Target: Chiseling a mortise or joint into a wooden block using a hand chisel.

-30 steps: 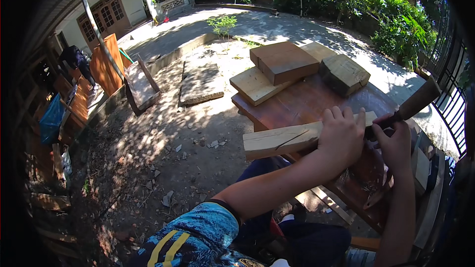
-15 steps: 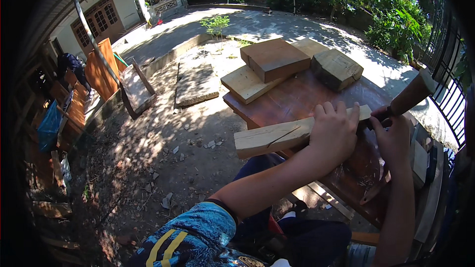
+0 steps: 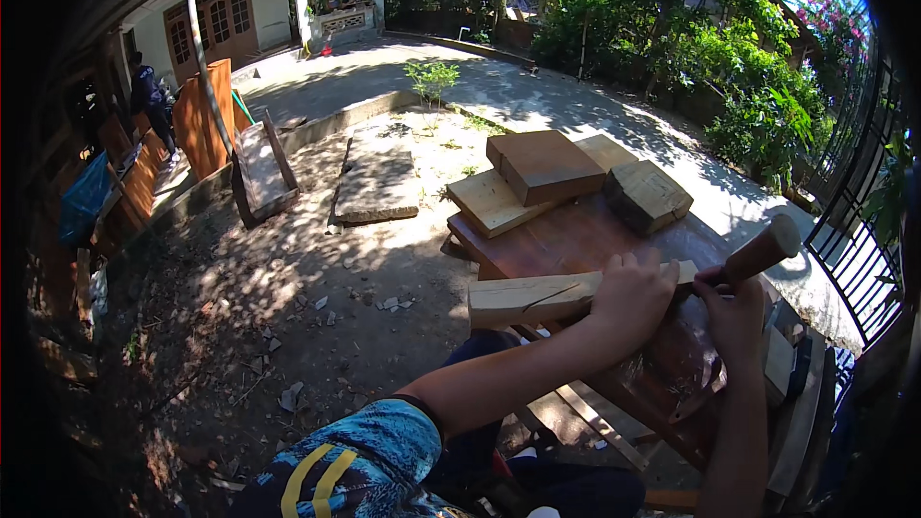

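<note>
My left hand point(image 3: 633, 297) is wrapped over a pale squared wooden bar point(image 3: 528, 299), which has a dark crack along its side. One end of the bar sticks out past the near-left edge of a reddish-brown tabletop point(image 3: 566, 242). At the bar's other end, my right hand point(image 3: 735, 315) grips the dark neck of a tool with a thick wooden handle point(image 3: 764, 247). That handle points up and to the right; the tool's working end is hidden behind my fingers and the bar. A thin brown piece with a hole point(image 3: 687, 409) lies on the tabletop near my right wrist.
Wooden blocks sit on the table's far side: a brown one point(image 3: 545, 165), a pale one point(image 3: 499, 203) and a dark-sided one point(image 3: 649, 196). Right of my arm are more wood pieces point(image 3: 779, 361). A concrete slab point(image 3: 376, 187) lies on the ground. A person point(image 3: 150, 105) stands far left.
The whole view has shifted, with the table and hands appearing lower and the tool handle further left. Both hands keep their grips. The far person now appears more upright.
</note>
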`<state>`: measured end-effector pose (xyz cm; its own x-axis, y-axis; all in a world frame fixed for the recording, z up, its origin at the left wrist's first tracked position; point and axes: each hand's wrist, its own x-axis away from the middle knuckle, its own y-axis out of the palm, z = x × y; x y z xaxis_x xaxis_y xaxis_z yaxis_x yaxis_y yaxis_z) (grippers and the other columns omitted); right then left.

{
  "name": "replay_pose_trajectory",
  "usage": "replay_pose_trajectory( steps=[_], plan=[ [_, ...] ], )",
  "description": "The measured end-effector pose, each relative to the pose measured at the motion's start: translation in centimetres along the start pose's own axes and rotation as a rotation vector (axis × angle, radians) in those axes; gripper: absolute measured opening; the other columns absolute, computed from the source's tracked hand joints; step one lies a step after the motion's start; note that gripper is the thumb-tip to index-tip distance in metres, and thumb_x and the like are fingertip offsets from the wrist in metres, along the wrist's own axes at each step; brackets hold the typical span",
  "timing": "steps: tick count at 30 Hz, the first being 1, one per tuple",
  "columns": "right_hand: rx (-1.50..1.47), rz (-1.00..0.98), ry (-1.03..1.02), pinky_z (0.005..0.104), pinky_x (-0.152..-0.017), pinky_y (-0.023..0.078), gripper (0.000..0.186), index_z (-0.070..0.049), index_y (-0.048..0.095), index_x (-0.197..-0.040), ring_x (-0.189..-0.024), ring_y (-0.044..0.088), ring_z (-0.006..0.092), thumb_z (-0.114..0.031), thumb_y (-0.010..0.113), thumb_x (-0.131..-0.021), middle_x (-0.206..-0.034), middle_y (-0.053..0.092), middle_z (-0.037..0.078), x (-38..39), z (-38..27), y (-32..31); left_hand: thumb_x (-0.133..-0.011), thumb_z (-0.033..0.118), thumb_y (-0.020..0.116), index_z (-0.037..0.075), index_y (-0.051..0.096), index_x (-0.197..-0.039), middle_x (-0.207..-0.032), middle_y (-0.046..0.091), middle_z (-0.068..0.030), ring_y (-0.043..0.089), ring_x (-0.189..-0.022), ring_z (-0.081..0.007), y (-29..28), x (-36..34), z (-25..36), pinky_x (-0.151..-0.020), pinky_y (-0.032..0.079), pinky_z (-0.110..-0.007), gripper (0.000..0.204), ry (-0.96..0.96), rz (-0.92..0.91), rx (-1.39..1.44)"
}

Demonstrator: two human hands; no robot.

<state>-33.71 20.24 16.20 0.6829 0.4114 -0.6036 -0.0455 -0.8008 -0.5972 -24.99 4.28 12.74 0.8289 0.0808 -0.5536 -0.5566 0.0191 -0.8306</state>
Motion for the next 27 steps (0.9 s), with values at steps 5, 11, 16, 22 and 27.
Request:
replay_pose_trajectory(
  steps=[5,11,16,22,27],
  plan=[
    [-0.124,-0.001,-0.034,0.0345,-0.079,0.057,0.011,-0.003,0.076,-0.095,-0.087,0.074,0.0192,-0.003,0.079,-0.085,-0.090,0.076,0.008,0.2,-0.3,0.1,-0.094,0.025,0.068,0.011,0.071,-0.127,-0.104,0.070,-0.0140,0.069,-0.093,-0.0346,-0.7,-1.2,-3.6,-0.084,0.053,-0.047,0.036,0.059,-0.063,0.362],
    [-0.308,-0.066,0.111,0.0334,-0.085,0.059,0.017,-0.004,0.073,-0.107,-0.099,0.074,0.0184,-0.006,0.077,-0.091,-0.101,0.077,0.009,0.3,-1.2,-0.2,-0.085,0.039,0.079,0.014,0.075,-0.119,-0.105,0.073,-0.0132,0.069,-0.101,-0.0352,-2.9,-1.5,-5.4,-0.091,0.054,-0.048,0.043,0.074,-0.164,0.391],
    [-0.437,-0.125,0.009,0.0308,-0.083,0.059,0.027,-0.004,0.069,-0.118,-0.101,0.074,0.0168,-0.006,0.076,-0.092,-0.106,0.076,0.010,-0.6,-1.1,-0.3,-0.076,0.037,0.084,0.019,0.075,-0.120,-0.106,0.072,-0.0058,0.070,-0.099,-0.0317,-4.2,-0.9,-5.3,-0.088,0.056,-0.044,0.048,0.121,-0.091,0.301],
    [-0.560,-0.218,-0.007,0.0281,-0.080,0.058,0.029,-0.005,0.069,-0.121,-0.099,0.073,0.0137,-0.006,0.075,-0.092,-0.102,0.075,0.007,-0.3,-2.3,-1.5,-0.074,0.031,0.083,0.019,0.077,-0.117,-0.101,0.072,-0.0051,0.070,-0.095,-0.0305,-3.2,-0.2,-4.9,-0.081,0.057,-0.043,0.045,0.251,0.048,0.299],
    [-0.575,-0.308,-0.063,0.0315,-0.091,0.057,0.033,-0.003,0.067,-0.125,-0.101,0.073,0.0153,-0.003,0.074,-0.093,-0.105,0.075,0.007,-0.2,-2.5,-1.7,-0.072,0.027,0.083,0.019,0.078,-0.113,-0.099,0.072,-0.0050,0.070,-0.092,-0.0297,-4.1,-0.4,-5.5,-0.080,0.057,-0.042,0.042,0.256,-0.010,0.291]
  ],
)
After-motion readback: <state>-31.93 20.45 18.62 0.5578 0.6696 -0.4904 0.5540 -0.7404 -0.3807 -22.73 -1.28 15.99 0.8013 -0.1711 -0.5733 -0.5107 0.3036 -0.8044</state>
